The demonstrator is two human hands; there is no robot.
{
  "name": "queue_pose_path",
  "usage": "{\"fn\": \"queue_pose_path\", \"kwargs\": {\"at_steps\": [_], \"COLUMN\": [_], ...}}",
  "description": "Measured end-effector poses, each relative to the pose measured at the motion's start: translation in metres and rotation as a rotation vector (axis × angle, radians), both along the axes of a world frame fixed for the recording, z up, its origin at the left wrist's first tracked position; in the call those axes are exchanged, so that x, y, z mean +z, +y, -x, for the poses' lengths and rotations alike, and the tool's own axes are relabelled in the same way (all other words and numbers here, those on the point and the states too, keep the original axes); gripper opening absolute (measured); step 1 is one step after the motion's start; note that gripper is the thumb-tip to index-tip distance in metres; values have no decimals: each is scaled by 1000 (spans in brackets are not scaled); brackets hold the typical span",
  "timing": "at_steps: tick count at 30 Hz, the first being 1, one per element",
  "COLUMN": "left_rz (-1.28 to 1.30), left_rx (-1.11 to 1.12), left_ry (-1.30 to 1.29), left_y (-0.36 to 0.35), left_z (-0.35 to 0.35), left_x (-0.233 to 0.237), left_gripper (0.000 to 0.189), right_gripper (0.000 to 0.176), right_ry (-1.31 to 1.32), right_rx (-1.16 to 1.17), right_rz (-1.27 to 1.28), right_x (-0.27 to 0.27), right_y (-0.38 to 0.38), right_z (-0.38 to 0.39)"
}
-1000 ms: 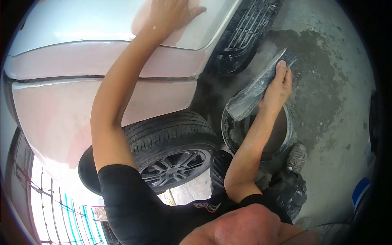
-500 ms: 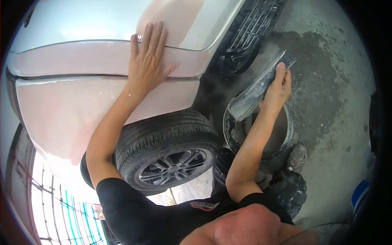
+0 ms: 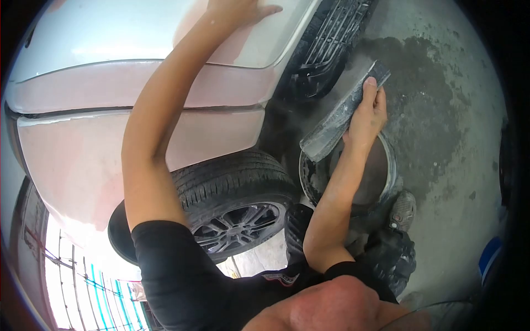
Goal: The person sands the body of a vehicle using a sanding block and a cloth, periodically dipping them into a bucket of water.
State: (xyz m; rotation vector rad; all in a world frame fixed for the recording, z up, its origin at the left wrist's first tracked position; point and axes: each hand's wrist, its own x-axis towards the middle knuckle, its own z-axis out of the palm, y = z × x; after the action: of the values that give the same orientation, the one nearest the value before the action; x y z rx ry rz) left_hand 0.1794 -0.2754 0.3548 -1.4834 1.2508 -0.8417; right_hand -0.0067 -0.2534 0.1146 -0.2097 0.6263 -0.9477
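Note:
At the top edge of the view, my left hand (image 3: 234, 11) lies open on the white and pinkish car body panel (image 3: 127, 83). Its thumb is spread to the right, and the other fingers are cut off by the frame. My right hand (image 3: 367, 113) is closed around a long, grey, dusty block (image 3: 342, 118), thumb on top. The block is tilted, its lower end over the rim of a round bucket (image 3: 393, 171) on the floor.
A tyre with a spoked wheel (image 3: 237, 226) is below the panel, close to my left arm. A dark grille (image 3: 331, 41) borders the panel on the right. My shoe (image 3: 403, 209) is beside the bucket on the stained concrete floor (image 3: 441, 171). A blue and white object (image 3: 489, 258) is at lower right.
My left hand has moved up the panel, from the lower seam to the top edge of the view. My right hand and the block have shifted slightly left and up.

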Motion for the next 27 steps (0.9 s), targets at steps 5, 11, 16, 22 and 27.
{"fn": "queue_pose_path", "kwargs": {"at_steps": [5, 11, 16, 22, 27], "left_rz": [-3, 106, 66, 53, 80], "left_rx": [65, -126, 67, 79, -22], "left_ry": [16, 227, 131, 155, 47], "left_y": [68, 129, 163, 171, 65], "left_z": [26, 41, 63, 67, 17], "left_x": [4, 3, 7, 3, -9], "left_gripper": [100, 93, 100, 101, 99], "right_gripper": [33, 32, 33, 38, 39], "right_ry": [41, 52, 44, 73, 134], "right_rx": [23, 27, 29, 67, 43], "right_rz": [57, 42, 54, 124, 135], "right_x": [-3, 0, 0, -18, -26], "right_y": [9, 8, 12, 9, 11], "right_z": [-7, -2, -3, -8, -11]}}
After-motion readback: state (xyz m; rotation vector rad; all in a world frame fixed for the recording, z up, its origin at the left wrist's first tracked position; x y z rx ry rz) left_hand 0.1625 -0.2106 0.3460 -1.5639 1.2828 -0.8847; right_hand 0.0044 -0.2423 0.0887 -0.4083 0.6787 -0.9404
